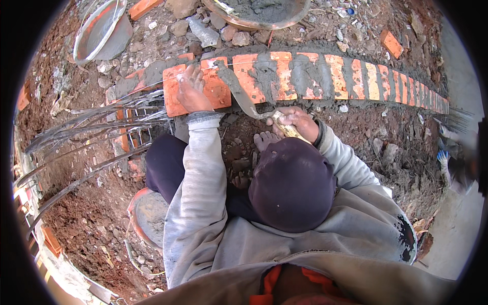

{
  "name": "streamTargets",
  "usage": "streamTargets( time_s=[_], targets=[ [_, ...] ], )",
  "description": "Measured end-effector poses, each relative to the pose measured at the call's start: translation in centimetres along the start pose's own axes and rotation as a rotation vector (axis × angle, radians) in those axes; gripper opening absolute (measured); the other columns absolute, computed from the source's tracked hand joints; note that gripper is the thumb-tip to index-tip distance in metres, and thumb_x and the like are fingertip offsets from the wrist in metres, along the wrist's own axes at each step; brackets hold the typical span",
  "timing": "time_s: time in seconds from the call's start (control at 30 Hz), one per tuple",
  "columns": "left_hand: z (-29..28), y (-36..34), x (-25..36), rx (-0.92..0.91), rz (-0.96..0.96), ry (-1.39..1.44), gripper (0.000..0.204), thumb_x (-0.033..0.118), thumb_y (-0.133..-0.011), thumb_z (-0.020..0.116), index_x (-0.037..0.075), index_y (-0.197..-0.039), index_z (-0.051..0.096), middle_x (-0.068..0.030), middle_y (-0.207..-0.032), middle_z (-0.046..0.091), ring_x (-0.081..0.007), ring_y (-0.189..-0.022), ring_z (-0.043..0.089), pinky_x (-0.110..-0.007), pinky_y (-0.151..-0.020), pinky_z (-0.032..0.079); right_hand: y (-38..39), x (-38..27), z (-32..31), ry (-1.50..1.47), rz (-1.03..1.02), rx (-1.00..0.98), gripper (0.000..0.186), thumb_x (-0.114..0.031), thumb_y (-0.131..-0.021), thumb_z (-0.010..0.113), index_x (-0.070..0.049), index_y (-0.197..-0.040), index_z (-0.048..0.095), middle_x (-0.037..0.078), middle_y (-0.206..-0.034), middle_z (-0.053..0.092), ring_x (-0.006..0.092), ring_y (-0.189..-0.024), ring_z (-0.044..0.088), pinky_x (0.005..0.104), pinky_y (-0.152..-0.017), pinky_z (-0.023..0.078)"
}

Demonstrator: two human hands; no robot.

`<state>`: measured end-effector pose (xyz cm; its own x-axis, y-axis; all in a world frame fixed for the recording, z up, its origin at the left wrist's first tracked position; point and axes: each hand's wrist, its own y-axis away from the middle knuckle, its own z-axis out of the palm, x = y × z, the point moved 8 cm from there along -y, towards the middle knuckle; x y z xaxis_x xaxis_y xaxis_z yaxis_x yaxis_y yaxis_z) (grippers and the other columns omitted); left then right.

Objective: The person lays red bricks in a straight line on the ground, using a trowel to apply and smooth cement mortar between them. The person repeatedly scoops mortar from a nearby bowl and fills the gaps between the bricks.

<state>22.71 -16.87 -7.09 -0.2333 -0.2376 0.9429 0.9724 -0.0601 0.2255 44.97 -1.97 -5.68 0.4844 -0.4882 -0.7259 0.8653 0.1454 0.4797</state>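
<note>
My left hand (192, 91) lies on an orange brick (173, 100) near the left part of a curved row of bricks; its fingers stretch forward over the top. Another orange brick (217, 90) sits right beside it. In my right hand (295, 122) is the pale handle of a mortar-coated trowel, fingers wrapped round it. The trowel's blade (237, 90) reaches left and forward, its far part over the right side of that second brick. Grey mortar (264, 76) fills the gaps between the bricks farther right. A thin string runs along the row, close to my left fingers.
Long rods (81, 129) jut out left of the row. A white-rimmed bucket (96, 35) and a basin of mortar (259, 12) are beyond it. Another bucket (147, 213) stands by my left leg. One loose brick (391, 43) lies far right. Someone's gloved hand (443, 155) shows at the right edge.
</note>
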Motion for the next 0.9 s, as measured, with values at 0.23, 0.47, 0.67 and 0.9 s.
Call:
streamTargets(
  time_s=[0.23, 0.47, 0.67, 0.9],
  targets=[
    [0.6, 1.3, -5.0, 0.004, -0.282, 0.041, 0.061, 0.043, -0.098, 0.032, -0.009, -0.124, 0.050, -0.0212, -0.113, 0.061, -0.0315, -0.104, 0.059, -0.042, -0.090, 0.043, 0.3, 3.0, 1.1, -0.592, 0.049, -0.181, 0.038, -0.027, -0.087, 0.049, 0.006, -0.103, 0.055, 0.011, -0.069, 0.058, 0.0180, -0.060, 0.057, 0.0314, -0.068, 0.051],
    [2.5, 0.9, -3.4, -0.174, 0.240, -0.785, 0.048, 0.031, -0.097, 0.037, -0.006, -0.124, 0.052, -0.0211, -0.122, 0.058, -0.0307, -0.115, 0.055, -0.034, -0.096, 0.041, 4.9, -6.6, -4.8, 1.301, -0.367, 0.285, 0.039, -0.025, -0.089, 0.052, 0.002, -0.117, 0.052, 0.021, -0.075, 0.062, 0.0337, -0.063, 0.063, 0.0430, -0.062, 0.050],
    [4.8, 3.0, -3.1, -0.238, 0.145, -0.664, 0.042, 0.027, -0.096, 0.042, -0.003, -0.122, 0.054, -0.0213, -0.119, 0.059, -0.0335, -0.114, 0.055, -0.037, -0.097, 0.041, 4.8, -6.6, -7.4, 1.514, 0.214, 0.389, 0.037, -0.026, -0.087, 0.052, 0.001, -0.111, 0.049, 0.026, -0.082, 0.063, 0.0441, -0.080, 0.061, 0.0517, -0.074, 0.048],
    [3.6, 2.6, -1.5, -0.150, 0.151, -0.666, 0.040, 0.024, -0.095, 0.043, -0.005, -0.118, 0.056, -0.0231, -0.114, 0.061, -0.0343, -0.109, 0.057, -0.038, -0.093, 0.042, 6.7, -4.8, -7.5, 1.078, 0.101, 0.331, 0.030, -0.027, -0.087, 0.051, 0.003, -0.090, 0.056, 0.022, -0.074, 0.059, 0.0409, -0.073, 0.060, 0.0472, -0.070, 0.047]
  ],
)
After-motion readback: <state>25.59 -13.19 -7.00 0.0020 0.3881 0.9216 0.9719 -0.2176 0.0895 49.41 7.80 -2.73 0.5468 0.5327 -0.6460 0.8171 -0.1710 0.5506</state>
